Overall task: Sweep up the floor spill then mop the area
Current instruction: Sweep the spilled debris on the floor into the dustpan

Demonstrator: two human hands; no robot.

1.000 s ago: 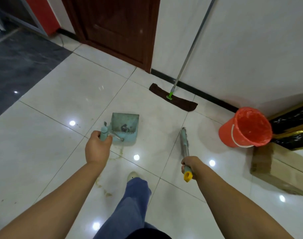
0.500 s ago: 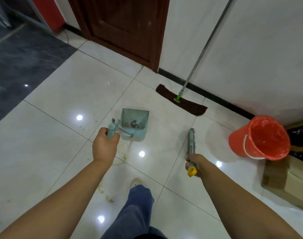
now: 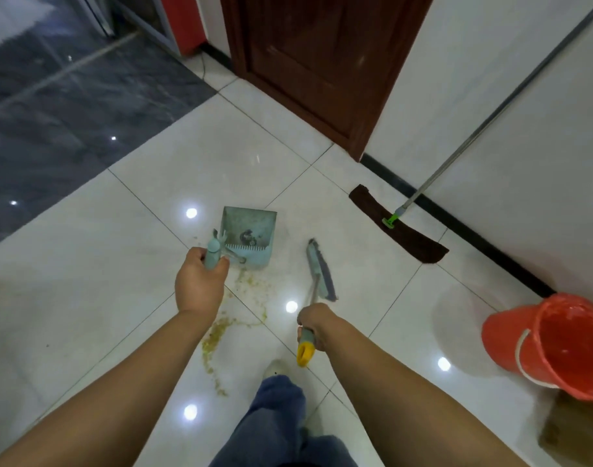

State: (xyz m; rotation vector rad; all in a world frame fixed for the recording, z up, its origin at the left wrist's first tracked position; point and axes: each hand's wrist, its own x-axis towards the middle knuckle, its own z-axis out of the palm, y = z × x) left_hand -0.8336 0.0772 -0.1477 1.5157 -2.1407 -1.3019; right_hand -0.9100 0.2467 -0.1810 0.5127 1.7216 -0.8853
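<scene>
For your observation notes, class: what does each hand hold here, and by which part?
The left hand grips the dustpan by the top of its handle; the right hand grips the broom near the yellow end of its handle.

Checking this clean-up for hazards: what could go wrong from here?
The yellowish-brown spill smear on the white tiles lies right by the person's light shoe; a step could slip or track it. The pale teal plastic dustpan, held by the left hand, carries dark debris; tipping it may dump that back out.
</scene>
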